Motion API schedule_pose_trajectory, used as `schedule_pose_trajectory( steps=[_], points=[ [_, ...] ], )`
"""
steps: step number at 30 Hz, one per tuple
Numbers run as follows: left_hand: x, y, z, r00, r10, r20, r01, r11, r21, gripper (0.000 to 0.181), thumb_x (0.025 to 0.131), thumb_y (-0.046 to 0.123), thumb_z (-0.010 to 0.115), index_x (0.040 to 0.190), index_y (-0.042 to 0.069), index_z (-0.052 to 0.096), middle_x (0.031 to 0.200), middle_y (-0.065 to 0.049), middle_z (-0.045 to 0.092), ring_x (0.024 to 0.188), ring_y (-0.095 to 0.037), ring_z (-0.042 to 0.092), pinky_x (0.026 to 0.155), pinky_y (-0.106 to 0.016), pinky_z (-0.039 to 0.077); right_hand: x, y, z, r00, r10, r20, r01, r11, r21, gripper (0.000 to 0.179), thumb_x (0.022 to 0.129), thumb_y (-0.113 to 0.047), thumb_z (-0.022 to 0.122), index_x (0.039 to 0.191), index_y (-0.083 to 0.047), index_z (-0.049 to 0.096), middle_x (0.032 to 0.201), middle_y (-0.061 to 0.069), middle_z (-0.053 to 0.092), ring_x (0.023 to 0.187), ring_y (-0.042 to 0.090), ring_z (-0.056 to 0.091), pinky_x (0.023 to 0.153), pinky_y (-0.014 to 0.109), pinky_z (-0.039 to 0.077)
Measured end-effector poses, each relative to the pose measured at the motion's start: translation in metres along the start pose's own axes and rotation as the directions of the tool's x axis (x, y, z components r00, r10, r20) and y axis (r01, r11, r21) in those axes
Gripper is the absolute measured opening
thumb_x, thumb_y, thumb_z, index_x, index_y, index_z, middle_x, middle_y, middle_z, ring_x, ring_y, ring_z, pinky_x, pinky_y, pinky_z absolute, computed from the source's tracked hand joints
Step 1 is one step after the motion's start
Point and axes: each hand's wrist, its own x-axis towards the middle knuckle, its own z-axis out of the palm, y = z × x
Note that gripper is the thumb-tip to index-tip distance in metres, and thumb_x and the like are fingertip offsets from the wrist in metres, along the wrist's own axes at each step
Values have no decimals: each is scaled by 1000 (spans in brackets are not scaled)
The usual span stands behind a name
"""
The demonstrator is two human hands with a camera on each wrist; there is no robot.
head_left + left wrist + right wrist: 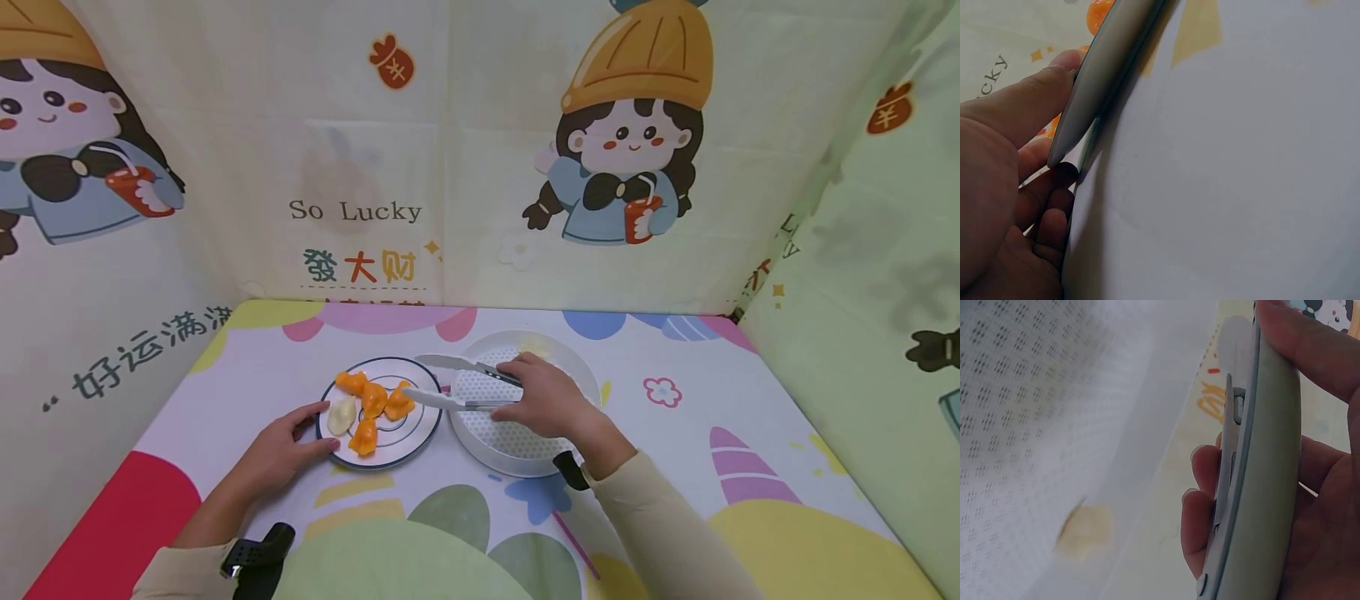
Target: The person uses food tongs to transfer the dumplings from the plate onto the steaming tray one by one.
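In the head view my left hand (pixel 288 446) grips the left rim of a white plate (pixel 408 442) with blue rings. The left wrist view shows the thumb along the plate's edge (pixel 1107 81) and the fingers curled beneath. Several orange dumpling-shaped pieces (pixel 373 400) and one pale dumpling-shaped piece (pixel 342 416) lie on the plate. My right hand (pixel 551 396) holds a pair of tongs (pixel 468 406), their arms spread apart with nothing visible between them. The lower tip overlaps the rightmost orange piece (pixel 400 402); the upper tip is over the plate's far right edge.
Right of the plate stands a round white steamer tray (pixel 465 442) with a perforated base, under the tongs and right hand. A pale yellowish piece (pixel 1085 531) sits near its wall. A patterned cloth (pixel 660 467) covers the table, and printed curtains (pixel 480 167) enclose its back and sides.
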Motion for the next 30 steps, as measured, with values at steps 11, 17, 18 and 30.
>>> schedule_pose_trajectory(
  steps=[11,17,18,30],
  points=[
    [-1,0,-1,1000,17,-9,-17,1000,11,86,87,51,74,151,5,41,151,-34,33,136,-53,33,110,-63,31,15,-23,10,998,-27,48,32,994,-107,70,77,-43,86,136,-15,64,124,6,62,107,23,60,85,40,56],
    [0,-1,0,1000,21,-11,-21,1000,9,86,87,51,74,151,5,41,151,-34,33,137,-53,31,109,-63,31,22,-31,13,996,1,86,11,991,-137,68,78,-41,86,136,-14,64,125,6,61,110,23,59,88,41,55],
    [0,-1,1,1000,23,-12,-23,1000,9,86,86,51,74,151,5,41,152,-34,33,137,-53,31,109,-63,32,23,-32,13,996,5,93,8,990,-142,67,78,-41,86,136,-14,63,125,6,61,110,23,59,89,40,55],
    [0,-2,0,999,44,-18,-44,999,19,86,87,50,74,151,4,41,150,-35,34,136,-53,32,109,-63,33,25,-41,14,992,1,124,26,977,-211,62,79,-39,85,133,-14,66,122,5,62,104,20,59,85,37,55]
  ],
)
